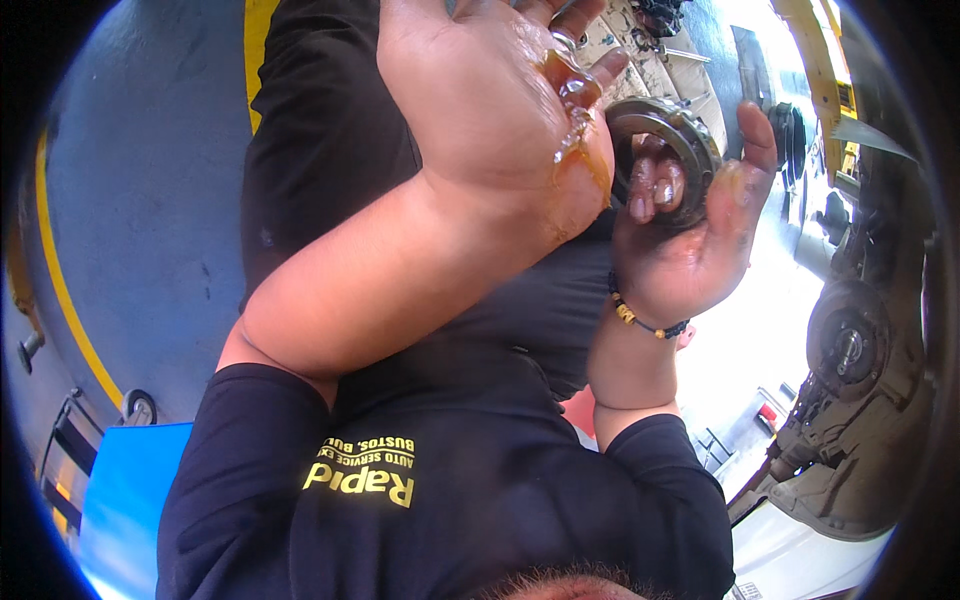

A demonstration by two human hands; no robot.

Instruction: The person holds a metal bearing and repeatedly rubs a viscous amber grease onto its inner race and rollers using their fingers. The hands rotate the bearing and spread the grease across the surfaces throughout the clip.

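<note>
In my right hand (690,262) is a metal ring that looks like a wheel bearing (702,145); its fingers curl through the hole, and the thumb stands up beside the rim. Greasy smears cover those fingers. My left hand (490,115) hovers just left of the bearing, palm up, close to its edge. A glossy amber-brown smear of grease (575,150) runs over the heel and side of that palm. Its fingers reach toward the upper edge, apart and partly cut off by the frame, with no tool in them.
Loose parts lie on a pale sheet (650,50) beyond the hands. At the right a vehicle's hub (848,340) and dark underbody parts show. A yellow post (808,60) stands at upper right. Yellow lines (62,270) cross the blue floor (150,180); a blue object (135,500) sits lower left.
</note>
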